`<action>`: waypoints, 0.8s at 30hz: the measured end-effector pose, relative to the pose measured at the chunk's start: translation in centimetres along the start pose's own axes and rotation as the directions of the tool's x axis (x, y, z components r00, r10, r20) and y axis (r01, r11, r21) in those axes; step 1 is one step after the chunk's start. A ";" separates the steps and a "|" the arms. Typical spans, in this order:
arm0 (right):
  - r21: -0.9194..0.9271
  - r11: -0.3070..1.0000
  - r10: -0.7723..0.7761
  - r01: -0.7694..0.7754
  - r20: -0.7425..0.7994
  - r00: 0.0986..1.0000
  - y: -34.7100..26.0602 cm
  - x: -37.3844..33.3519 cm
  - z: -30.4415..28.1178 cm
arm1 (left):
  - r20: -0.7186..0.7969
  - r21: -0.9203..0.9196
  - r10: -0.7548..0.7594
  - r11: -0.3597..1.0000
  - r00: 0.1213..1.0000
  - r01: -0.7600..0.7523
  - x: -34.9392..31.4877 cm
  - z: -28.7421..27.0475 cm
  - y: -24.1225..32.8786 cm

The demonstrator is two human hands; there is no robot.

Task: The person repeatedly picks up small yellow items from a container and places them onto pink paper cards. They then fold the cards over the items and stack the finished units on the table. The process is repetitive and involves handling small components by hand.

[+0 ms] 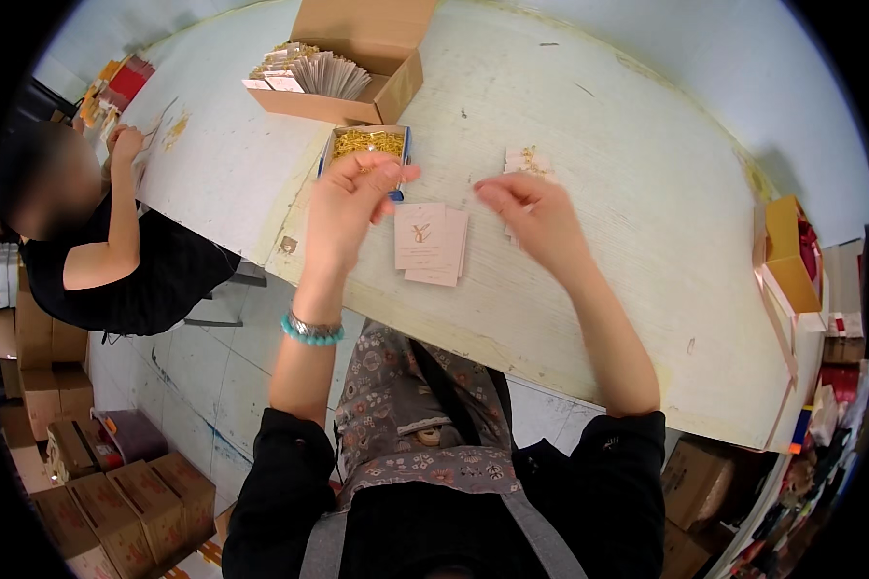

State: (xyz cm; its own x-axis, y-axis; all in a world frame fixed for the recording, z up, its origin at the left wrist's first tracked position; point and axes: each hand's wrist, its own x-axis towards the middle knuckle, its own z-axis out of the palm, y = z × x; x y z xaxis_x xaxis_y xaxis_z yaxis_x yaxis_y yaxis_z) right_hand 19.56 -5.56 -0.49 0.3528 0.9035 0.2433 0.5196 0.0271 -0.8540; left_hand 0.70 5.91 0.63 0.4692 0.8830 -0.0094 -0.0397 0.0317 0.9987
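My left hand (343, 207) is raised over the table's near edge, beside a small blue-and-white box (406, 145) of gold-coloured metal pieces (367, 143). Its thumb and fingers are pinched; anything between them is too small to make out. A short stack of pale pink cards (431, 236) with a gold emblem lies between my hands. To the right, my right hand (539, 214) hovers with its fingertips pressed together, and what they hold, if anything, cannot be seen. Partly hidden behind it are more pale cards (521, 160) with small gold pieces on them.
An open cardboard box (396, 92) filled with upright cards (323, 75) stands at the far left of the pale table (628, 164). Another person (87, 222) works at the table's left. A small carton (787, 251) sits by the right edge. Boxes (135, 511) are stacked on the floor.
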 end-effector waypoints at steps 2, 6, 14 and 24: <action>0.193 0.977 0.064 -0.090 0.139 0.988 -1.9 -1.0 1.0 | 0.096 -0.106 0.023 0.994 0.995 -0.013 -1.7 1.2 -0.4; 0.392 0.905 0.077 -0.164 0.228 0.971 -3.2 -2.3 1.6 | 0.143 -0.295 0.012 0.955 0.990 0.031 -4.2 2.6 -1.0; 0.600 0.681 0.143 -0.420 0.453 0.880 -3.7 -2.4 1.0 | 0.225 -0.310 0.269 0.931 0.937 -0.193 -5.5 2.1 -1.4; 0.783 0.111 0.045 -0.613 0.612 0.790 -2.6 -3.6 2.9 | 0.277 -0.570 0.086 0.816 0.957 0.092 -6.7 2.2 -1.6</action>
State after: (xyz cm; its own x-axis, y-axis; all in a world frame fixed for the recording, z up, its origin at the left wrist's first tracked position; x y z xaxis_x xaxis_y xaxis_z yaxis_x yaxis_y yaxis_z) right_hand 14.72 -7.62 -0.50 -0.1740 0.9764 -0.1277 -0.7675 -0.2158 -0.6036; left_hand -0.45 -1.02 -0.80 0.6900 0.7181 0.0907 -0.4925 0.3738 0.7859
